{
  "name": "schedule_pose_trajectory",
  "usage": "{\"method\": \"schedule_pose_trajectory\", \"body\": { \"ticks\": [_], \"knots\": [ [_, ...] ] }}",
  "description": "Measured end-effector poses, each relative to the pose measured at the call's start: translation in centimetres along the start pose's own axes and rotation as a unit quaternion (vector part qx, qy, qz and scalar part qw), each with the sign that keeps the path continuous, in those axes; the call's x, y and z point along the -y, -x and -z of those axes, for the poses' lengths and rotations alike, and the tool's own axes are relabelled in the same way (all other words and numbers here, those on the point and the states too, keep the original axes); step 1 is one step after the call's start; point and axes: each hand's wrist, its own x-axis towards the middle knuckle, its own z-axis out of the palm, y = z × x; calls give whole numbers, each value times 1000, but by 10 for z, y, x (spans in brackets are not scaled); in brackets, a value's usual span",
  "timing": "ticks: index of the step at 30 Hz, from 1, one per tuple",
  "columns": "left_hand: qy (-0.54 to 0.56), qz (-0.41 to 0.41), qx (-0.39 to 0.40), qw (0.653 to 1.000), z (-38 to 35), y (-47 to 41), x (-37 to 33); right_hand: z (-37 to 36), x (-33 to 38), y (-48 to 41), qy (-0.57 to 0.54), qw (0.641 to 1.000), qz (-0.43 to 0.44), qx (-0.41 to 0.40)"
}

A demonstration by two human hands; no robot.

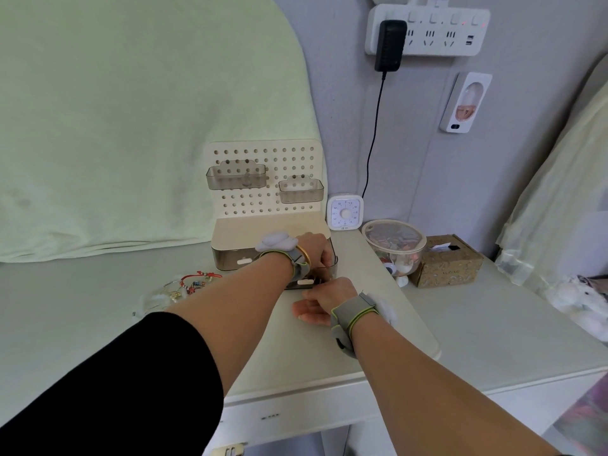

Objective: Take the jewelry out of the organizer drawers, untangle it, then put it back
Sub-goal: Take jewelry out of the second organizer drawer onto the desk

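On the white table, head view: cream organizer with pegboard back stood against the wall, its right smoky drawer pulled out, left drawer shut. Left hand reached over the open drawer, fingers curled down into it; whatever they pinched was hidden, so grip couldn't be told. Right hand sat just in front of the drawer, fingers loosely bent and holding nothing visible, thumb side touching the drawer's front edge. Both wrists wore grey straps; left also had a gold bangle. Jewelry pile, red cord and beaded pieces, lay on the table left of the organizer, clear of both hands. Timer, lidded bowl and tissue box sat to the right.
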Motion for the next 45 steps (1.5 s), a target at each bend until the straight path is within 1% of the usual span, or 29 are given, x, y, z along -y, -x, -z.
{"method": "schedule_pose_trajectory", "body": {
  "ticks": [3,4,8,10,12,15,16,19,24,26,29,30,32,38,40,42,45],
  "knots": [
    [0,16,28,999,-1,-3,-1,-1,-1,-3,9,999,19,-26],
    [-3,19,29,999,-1,-4,-1,-1,-1,-2,9,1000,17,-24],
    [19,23,-10,999,-4,-2,4,0,1,-1,5,1000,-3,9],
    [56,25,-26,998,-4,2,7,0,2,1,8,1000,-8,16],
    [113,27,-53,992,-3,6,10,1,1,0,12,1000,4,6],
    [213,35,-116,970,3,13,14,-1,-2,-1,0,1000,17,-2],
    [244,41,-125,961,6,15,15,-1,-3,-1,-3,1000,18,-3],
    [347,55,-101,931,14,20,14,-1,-3,-2,-9,1000,25,-7],
    [520,64,-61,850,16,29,13,-2,-3,0,-8,1000,18,-2],
    [549,67,-64,830,15,31,14,-1,-2,1,-3,1000,11,5],
    [560,58,-82,823,13,35,18,-1,-1,2,7,1000,7,10],
    [559,58,-86,822,13,36,20,0,0,2,6,1000,4,13],
    [537,66,-98,835,13,37,24,0,0,2,10,1000,1,17],
    [402,78,-161,898,11,39,30,-1,-3,-1,9,1000,15,1],
    [341,86,-187,917,8,38,31,-1,-3,-2,6,1000,18,0],
    [290,98,-215,928,7,40,33,-1,-2,-5,7,1000,20,0],
    [251,102,-222,937,7,46,36,-3,-5,-6,12,1000,21,0]
  ]
}}
